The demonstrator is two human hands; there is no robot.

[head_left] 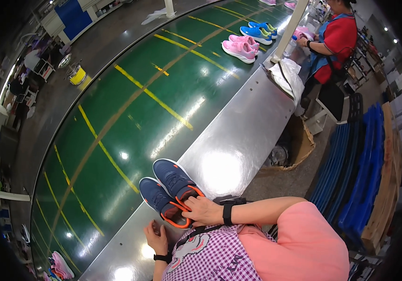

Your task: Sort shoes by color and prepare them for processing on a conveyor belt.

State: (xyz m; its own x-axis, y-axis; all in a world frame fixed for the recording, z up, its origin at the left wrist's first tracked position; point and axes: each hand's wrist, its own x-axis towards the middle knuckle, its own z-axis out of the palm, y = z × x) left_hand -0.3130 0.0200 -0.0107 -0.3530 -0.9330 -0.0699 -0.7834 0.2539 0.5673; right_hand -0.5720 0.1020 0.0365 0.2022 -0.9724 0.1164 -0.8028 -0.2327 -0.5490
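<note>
A pair of navy sneakers with orange collars and white soles stands side by side, toes pointing away over the green belt. My right hand (203, 210) is closed at the heel end of the right sneaker (173, 175), its fingers curled over the orange collar between the two openings. The left sneaker (155, 193) touches the other one, its heel toward me. My left hand (157, 238) rests at the metal ledge (128, 243) left of the heels, holding nothing, thumb and fingers apart and slightly bent.
A green conveyor belt (131, 136) with yellow lines runs past the ledge. Farther along it stand pink sneakers (239, 50) and blue sneakers (257, 33). A co-worker in red (339, 42) works at the far right. A cardboard box (302, 150) and blue pallets (360, 164) stand at the right.
</note>
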